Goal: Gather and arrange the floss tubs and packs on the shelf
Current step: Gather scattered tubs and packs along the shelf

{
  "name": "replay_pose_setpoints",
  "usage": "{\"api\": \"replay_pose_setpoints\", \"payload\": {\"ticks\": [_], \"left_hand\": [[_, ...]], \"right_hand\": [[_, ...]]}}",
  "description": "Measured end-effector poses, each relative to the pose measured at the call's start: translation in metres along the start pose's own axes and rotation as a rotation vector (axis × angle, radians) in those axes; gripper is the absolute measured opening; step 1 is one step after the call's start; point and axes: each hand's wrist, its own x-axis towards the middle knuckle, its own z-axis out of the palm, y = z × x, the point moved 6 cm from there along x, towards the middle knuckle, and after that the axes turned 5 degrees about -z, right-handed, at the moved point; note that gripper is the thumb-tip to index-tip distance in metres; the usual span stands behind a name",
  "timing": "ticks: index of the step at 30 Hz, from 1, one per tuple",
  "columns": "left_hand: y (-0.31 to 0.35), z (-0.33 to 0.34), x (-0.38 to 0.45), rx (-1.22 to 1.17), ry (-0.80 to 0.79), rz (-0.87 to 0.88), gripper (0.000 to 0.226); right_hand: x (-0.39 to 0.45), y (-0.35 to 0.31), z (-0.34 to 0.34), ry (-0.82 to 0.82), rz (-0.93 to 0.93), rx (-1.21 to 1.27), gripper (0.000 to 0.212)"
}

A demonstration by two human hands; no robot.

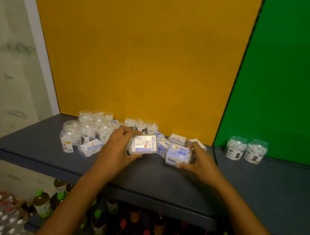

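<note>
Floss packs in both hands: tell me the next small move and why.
Probably set the left hand's flat pack down beside the loose packs behind it. The right hand already grips another pack, and the packs lie scattered on the shelf, while the tubs cluster left.

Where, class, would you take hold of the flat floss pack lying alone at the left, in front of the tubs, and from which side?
Grip the flat floss pack across its two long edges, coming from above. It lies flat and low on the shelf, so its sides offer little height. Tubs crowd behind it, while the front and top are open. Fingers on one edge, thumb on the other.
</note>
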Motion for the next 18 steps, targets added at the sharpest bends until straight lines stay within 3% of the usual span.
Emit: {"api": "replay_pose_setpoints", "payload": {"ticks": [5, 10, 18], "left_hand": [[0.023, 0.026, 0.004, -0.092, -0.069, 0.072, 0.065], [0.071, 0.052, 0.010, -0.151, -0.111, 0.143, 0.063], [0.162, 0.090, 0.010, -0.217, -0.147, 0.281, 0.063]], "right_hand": [[-0.035, 0.007, -0.034, 0.164, 0.120, 0.284, 0.066], [-0.080, 0.014, -0.078, 0.290, 0.155, 0.428, 0.045], [-0.141, 0.070, -0.153, 0.477, 0.234, 0.433, 0.062]]}}
